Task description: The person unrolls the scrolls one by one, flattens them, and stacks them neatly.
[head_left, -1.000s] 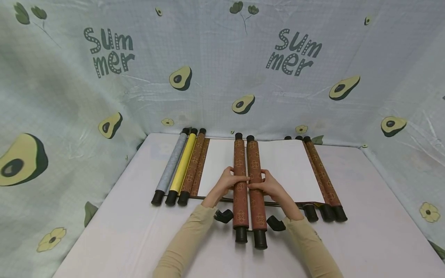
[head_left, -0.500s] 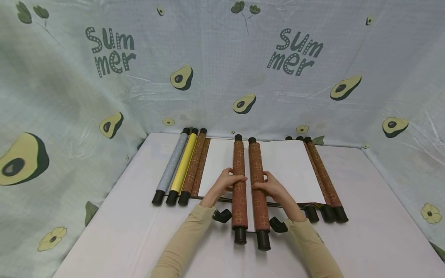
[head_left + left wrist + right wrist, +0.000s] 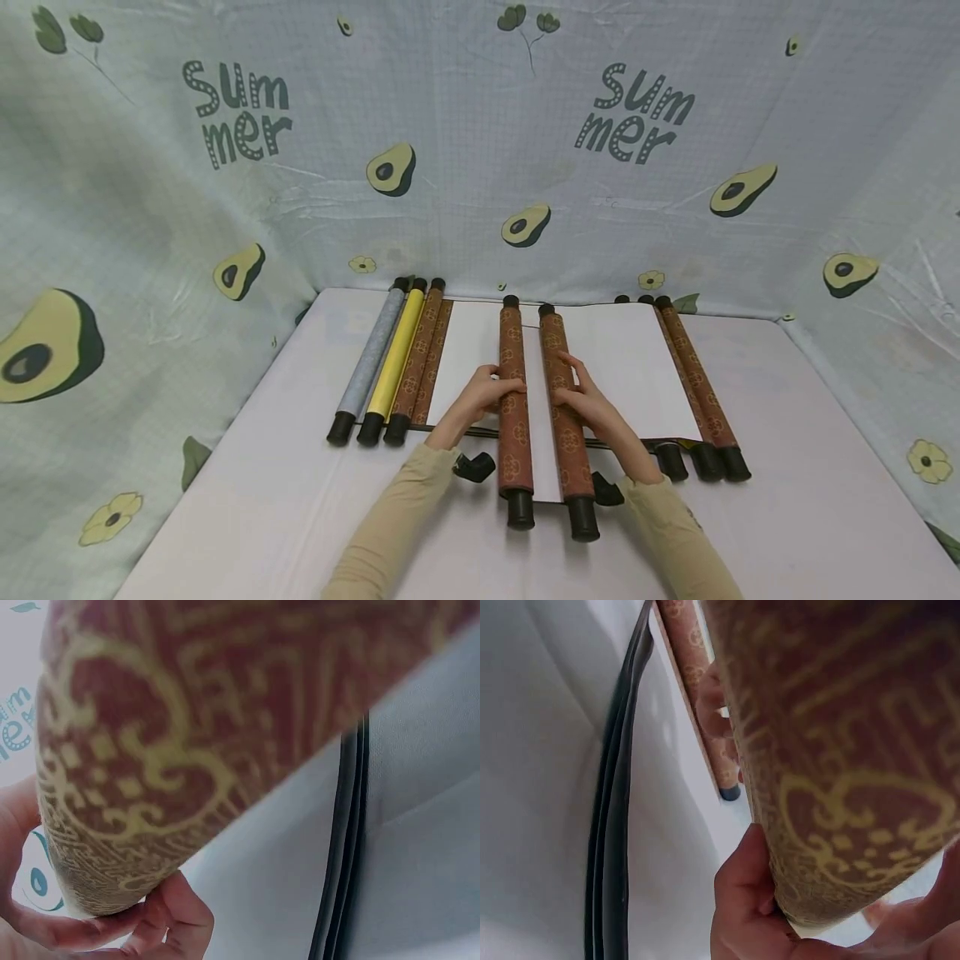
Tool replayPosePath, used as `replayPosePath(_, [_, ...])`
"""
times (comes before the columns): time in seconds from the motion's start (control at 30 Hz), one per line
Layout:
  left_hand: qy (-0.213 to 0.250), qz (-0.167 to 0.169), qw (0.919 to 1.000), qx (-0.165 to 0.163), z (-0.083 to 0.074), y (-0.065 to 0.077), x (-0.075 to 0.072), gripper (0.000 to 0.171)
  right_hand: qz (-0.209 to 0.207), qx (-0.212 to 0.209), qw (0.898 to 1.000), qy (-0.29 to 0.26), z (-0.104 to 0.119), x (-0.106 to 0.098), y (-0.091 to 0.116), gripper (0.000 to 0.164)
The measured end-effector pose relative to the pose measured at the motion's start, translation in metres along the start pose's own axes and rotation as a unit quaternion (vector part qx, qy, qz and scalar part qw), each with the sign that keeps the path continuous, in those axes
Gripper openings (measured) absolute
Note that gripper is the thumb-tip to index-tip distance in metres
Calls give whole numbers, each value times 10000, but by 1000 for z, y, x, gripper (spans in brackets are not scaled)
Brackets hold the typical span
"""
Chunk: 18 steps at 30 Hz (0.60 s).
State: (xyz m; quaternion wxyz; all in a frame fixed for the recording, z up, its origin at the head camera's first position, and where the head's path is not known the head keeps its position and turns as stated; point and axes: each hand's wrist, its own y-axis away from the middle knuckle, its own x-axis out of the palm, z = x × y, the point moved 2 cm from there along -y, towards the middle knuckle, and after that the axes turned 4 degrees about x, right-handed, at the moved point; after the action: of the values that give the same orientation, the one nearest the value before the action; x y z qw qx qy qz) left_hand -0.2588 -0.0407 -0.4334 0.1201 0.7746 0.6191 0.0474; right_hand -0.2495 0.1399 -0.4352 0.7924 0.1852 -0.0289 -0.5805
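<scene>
A reddish-brown scroll with gold patterns is held at its two rolled ends above the table. My left hand (image 3: 482, 393) grips the left roll (image 3: 515, 442), thumb across its top. The right roll (image 3: 572, 458) sits in my right hand (image 3: 591, 402), with fingers round its far side. Between the rolls shows a narrow strip of white paper (image 3: 542, 417). Black knobs cap the roll ends. Close up, the left wrist view shows curled fingers (image 3: 176, 919) under the patterned roll (image 3: 135, 765); in the right wrist view, fingers (image 3: 750, 900) hold the other roll (image 3: 855, 817).
Beneath lie opened scrolls, stacked, their white sheet (image 3: 626, 367) spread across the table (image 3: 247, 508). At the left are a grey roll (image 3: 372, 358), a yellow roll (image 3: 397, 367) and a brown roll (image 3: 420, 358). Another brown roll (image 3: 693, 375) lies right. A printed cloth (image 3: 450, 108) hangs behind.
The two rolls have moved apart, the right one shifting rightward and tilting, the left one slightly leftward. The white strip between them has widened. Both hands keep hold.
</scene>
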Motion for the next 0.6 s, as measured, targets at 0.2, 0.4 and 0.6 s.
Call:
replayPosePath(0.2, [-208, -40, 9992, 331, 1, 1, -3, 71, 130, -299, 9990, 319, -3, -3, 2, 55])
replayPosePath(0.4, [-488, 433, 9928, 1006, 2, 2, -4, 60, -112, -436, 9955, 834, -4, -4, 2, 37])
replayPosePath(0.6, [-1207, 544, 9826, 1302, 4, 2, -4, 29, -390, -863, 9815, 1662, -7, -4, 0, 33])
